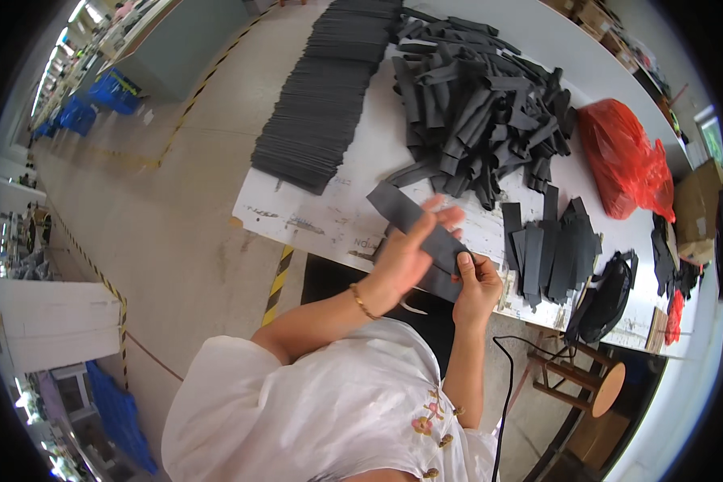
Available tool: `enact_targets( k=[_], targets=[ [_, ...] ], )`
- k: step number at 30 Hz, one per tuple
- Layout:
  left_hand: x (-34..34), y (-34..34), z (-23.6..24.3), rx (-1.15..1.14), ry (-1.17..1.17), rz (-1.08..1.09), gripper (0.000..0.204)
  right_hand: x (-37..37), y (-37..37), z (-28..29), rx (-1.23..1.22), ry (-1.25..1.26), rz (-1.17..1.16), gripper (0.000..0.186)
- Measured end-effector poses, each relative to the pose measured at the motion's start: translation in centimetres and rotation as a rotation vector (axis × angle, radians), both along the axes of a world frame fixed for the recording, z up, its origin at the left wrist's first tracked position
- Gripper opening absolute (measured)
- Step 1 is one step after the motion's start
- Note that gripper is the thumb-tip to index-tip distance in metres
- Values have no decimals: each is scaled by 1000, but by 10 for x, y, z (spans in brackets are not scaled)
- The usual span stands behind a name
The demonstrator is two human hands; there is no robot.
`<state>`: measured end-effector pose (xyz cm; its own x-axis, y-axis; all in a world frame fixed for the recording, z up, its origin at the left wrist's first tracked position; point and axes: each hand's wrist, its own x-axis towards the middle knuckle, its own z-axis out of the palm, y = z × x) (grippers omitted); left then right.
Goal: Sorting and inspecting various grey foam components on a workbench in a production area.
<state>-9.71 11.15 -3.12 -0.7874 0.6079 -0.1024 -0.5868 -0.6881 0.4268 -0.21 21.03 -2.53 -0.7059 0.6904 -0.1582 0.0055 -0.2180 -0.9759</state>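
A dark grey fabric strip (402,209) slants across in front of me, over the table's near edge. My right hand (478,285) pinches its near right end between thumb and fingers. My left hand (410,249), with a gold bracelet at the wrist, has its thumb over the strip's middle and its fingers behind, showing past the far side; they are slightly blurred. The strip's left end sticks out free beyond the left hand. More dark grey fabric (438,283) shows just below the strip, between the two hands; whether it is a separate piece I cannot tell.
On the white table (273,205) lie a long row of stacked dark strips (321,96), a loose heap of strips (482,112) and a smaller bunch (550,249). A red plastic bag (622,157) and a black bag (606,301) are at right. A wooden stool (606,390) stands below.
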Motion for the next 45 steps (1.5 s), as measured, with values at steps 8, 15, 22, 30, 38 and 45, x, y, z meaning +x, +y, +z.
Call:
enact_targets(
  k=[8, 15, 22, 30, 38, 45],
  targets=[
    [9, 7, 9, -30, -152, 69, 29, -6, -18, -2, 33, 3, -48, 12],
    [-3, 4, 4, -7, -158, -18, 33, -5, -8, 1, 50, -51, -29, 14],
    [-15, -3, 7, -59, -81, -99, 40, -2, 11, 3, 7, -51, -39, 18],
    [-17, 0, 12, -98, -83, -2, 37, -1, 8, 8, -129, 34, 143, 30],
    [-12, -1, 8, -119, -84, -44, 33, -3, 5, 9, -84, -22, 205, 27],
    [1, -3, 6, -109, -110, -111, 32, 5, 12, -15, 34, -87, 70, 20]
  ],
)
